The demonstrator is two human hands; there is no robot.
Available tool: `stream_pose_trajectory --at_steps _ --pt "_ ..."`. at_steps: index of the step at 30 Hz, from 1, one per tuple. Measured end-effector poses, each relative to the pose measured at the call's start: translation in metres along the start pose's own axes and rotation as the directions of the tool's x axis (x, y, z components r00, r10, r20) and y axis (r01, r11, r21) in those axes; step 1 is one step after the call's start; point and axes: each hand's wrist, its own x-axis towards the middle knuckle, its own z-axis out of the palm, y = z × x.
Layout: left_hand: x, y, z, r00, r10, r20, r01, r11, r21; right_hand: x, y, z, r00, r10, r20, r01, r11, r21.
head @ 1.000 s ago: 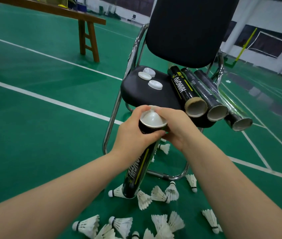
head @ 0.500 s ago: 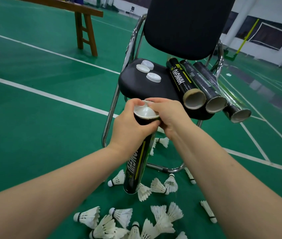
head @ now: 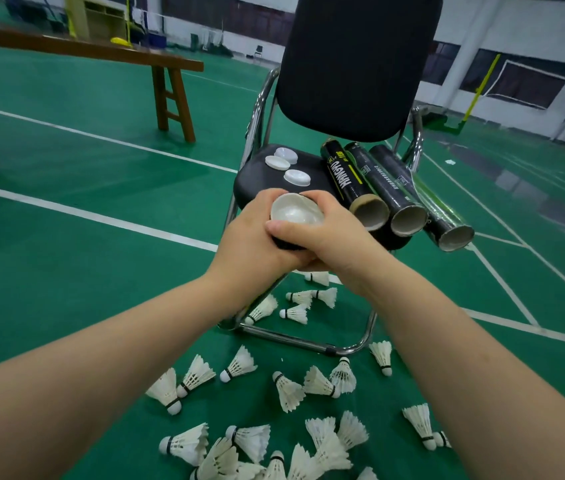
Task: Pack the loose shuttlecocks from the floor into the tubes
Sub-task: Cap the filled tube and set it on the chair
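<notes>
Head view — capped tube (head: 295,216), clasped between hands (head: 253,237) (head: 336,237)

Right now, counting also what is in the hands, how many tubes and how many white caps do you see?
Tubes: 4. Three lying tubes on the chair seat, plus the held tube, gripped by the left hand and the right hand.
White caps: 4. Three loose caps on the seat, plus the top cap on the held tube.
Total: 8
</notes>
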Motion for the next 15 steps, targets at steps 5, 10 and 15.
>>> stream_pose_trajectory --at_steps 5,10,15 --pt "-0.013 0.023 -0.018 0.996 0.076 0.046 -0.079 0.994 0.072 -0.020 -0.003 0.000 0.990 -0.136 -0.039 0.138 0.987 0.078" --pt "-0.015 0.047 -0.032 0.981 0.185 0.062 -0.192 0.971 0.144 -0.034 -0.020 -0.006 0.955 -0.280 -0.101 0.286 0.956 0.058" --pt "-0.002 0.068 -0.031 0.965 0.258 0.049 -0.263 0.953 0.150 -0.038 -0.034 -0.019 0.911 -0.354 -0.210 0.374 0.925 0.068"
